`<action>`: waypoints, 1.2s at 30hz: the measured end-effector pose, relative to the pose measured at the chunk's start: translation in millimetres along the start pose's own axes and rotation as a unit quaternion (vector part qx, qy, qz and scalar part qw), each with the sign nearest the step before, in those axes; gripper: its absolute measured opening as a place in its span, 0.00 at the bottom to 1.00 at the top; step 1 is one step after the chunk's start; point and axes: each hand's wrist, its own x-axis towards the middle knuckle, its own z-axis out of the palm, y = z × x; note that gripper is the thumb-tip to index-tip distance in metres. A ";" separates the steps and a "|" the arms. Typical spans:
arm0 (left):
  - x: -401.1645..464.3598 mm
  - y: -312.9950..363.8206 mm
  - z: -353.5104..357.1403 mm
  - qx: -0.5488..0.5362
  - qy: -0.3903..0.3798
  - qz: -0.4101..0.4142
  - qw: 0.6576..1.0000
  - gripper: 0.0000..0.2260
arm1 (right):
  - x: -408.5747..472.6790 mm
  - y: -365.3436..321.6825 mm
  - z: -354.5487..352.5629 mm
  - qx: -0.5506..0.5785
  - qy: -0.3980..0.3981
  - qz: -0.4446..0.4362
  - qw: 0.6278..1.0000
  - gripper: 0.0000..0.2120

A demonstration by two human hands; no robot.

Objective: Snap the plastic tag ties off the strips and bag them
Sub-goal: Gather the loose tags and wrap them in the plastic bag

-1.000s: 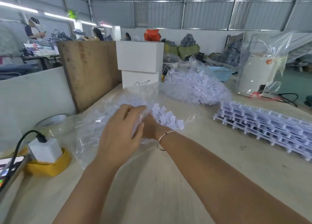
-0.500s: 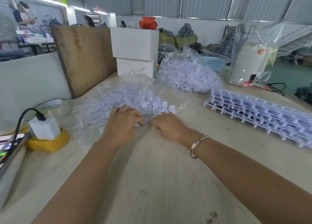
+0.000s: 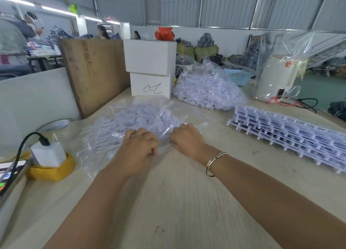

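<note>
A clear plastic bag point(image 3: 119, 125) full of loose white tag ties lies on the wooden table point(image 3: 187, 202) in front of me. My left hand point(image 3: 139, 145) grips the bag's near edge with curled fingers. My right hand point(image 3: 186, 139), a bracelet on its wrist, pinches the same edge a little to the right. A stack of white tag-tie strips point(image 3: 292, 132) lies on the table to the right, apart from both hands. A second filled bag of ties point(image 3: 207, 91) sits farther back.
Two stacked white boxes point(image 3: 149, 68) and a wooden board point(image 3: 93, 72) stand behind the bag. At the left are a white charger in a yellow holder point(image 3: 49, 160), a phone point(image 3: 9, 175) and a tape roll point(image 3: 54, 126). A bagged white appliance point(image 3: 277, 78) stands at the back right.
My hands came out of the ties and drew back to the bag's near edge, which both now hold. The bag lies flatter on the table.
</note>
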 end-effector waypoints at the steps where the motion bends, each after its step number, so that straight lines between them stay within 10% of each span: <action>1: -0.1 0.4 -1.4 -0.013 -0.005 0.002 1.000 0.11 | -1.0 2.6 -2.9 0.012 0.028 -0.008 1.000 0.11; 10: 12.0 -8.4 4.9 0.125 -0.047 -0.139 0.981 0.16 | -38.2 21.4 -19.2 0.148 -0.040 -0.090 0.984 0.07; 16: 38.0 -4.9 23.6 0.109 -0.194 -0.036 0.974 0.23 | -52.4 15.0 -21.7 0.253 -0.106 -0.044 0.961 0.12; 24: 56.3 -27.3 43.9 0.249 -0.166 -0.054 0.953 0.19 | -80.0 32.9 -51.2 0.252 0.059 -0.111 0.960 0.12; 31: 69.4 -5.9 22.8 -0.024 -0.199 0.012 0.980 0.26 | -98.4 47.1 -45.2 0.264 -0.087 -0.026 0.960 0.20; 36: 47.3 40.3 -13.9 -0.308 0.035 -0.032 0.950 0.19 | -77.4 23.8 -25.9 0.104 -0.087 -0.076 0.988 0.29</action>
